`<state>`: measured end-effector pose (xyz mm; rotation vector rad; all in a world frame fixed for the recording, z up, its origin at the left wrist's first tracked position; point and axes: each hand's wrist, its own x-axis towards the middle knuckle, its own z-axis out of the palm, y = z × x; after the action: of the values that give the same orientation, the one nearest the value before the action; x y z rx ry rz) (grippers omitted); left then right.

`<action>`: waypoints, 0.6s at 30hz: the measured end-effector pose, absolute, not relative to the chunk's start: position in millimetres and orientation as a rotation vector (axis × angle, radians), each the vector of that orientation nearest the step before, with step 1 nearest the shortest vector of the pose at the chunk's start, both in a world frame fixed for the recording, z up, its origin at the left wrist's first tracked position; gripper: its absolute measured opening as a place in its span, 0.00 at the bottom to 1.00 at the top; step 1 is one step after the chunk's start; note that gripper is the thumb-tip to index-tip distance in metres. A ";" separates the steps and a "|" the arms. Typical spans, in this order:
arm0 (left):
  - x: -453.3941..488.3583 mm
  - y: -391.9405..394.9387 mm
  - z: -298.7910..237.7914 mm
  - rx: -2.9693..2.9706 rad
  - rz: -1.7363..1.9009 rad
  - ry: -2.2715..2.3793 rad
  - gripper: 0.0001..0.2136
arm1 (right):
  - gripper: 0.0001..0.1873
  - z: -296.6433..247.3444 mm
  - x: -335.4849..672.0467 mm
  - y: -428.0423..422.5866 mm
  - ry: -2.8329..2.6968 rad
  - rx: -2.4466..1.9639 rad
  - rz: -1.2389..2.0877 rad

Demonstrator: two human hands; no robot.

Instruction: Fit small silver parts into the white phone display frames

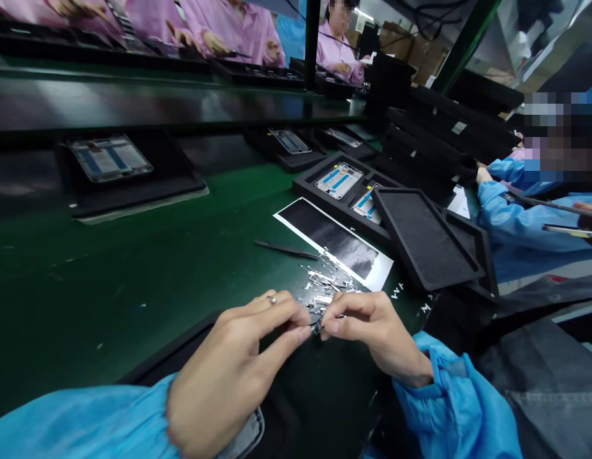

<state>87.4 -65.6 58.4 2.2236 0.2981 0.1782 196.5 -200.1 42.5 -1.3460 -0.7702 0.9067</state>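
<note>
Near the middle of the bench (219, 220), just above its closest edge, I have both hands drawn together over one small part (317, 327). My left hand (238, 347) pinches it between thumb and forefinger from nine o'clock, and my right hand (372, 325) closes on it the same way from three; what it is, my fingertips mostly hide. I judge the step in hand to be fine two-handed handling of this piece, and the next move calls for a light, steady pinch, with one hand keeping it while the other adjusts or lets go. Reckoned from my fingertips, a scatter of thin metal pieces (325, 284) lies at twelve o'clock, just beside them, with black tweezers (286, 248) lying unheld at eleven. Between twelve and one is a white-edged sheet (337, 239) with a dark ribbed middle, and past it a foam tray (303, 185) bearing phone frames (340, 180) with blue strips and yellow tabs. Another black tray (427, 239) leans at two o'clock. Toward one o'clock, stacked black boxes carry a pale label (458, 127), but I can read no writing or brand anywhere.
</note>
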 end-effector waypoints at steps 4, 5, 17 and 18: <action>85.7 -69.3 65.5 1.974 0.170 0.212 0.10 | 0.04 44.0 193.4 -206.9 -0.718 -1.240 0.981; 85.1 -69.8 65.0 1.914 0.154 0.195 0.10 | 0.04 43.6 192.5 -208.5 -0.712 -1.216 0.996; 71.9 -64.6 60.0 1.655 0.059 0.213 0.08 | 0.11 33.5 186.0 -219.2 -0.873 -1.711 0.564; 64.1 -58.8 61.9 1.722 0.078 0.253 0.08 | 0.10 30.3 189.9 -227.2 -0.890 -1.824 0.442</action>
<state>64.1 -58.8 61.9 1.7218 0.2534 0.0781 189.9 -227.2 30.3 -1.8243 -0.8902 0.4423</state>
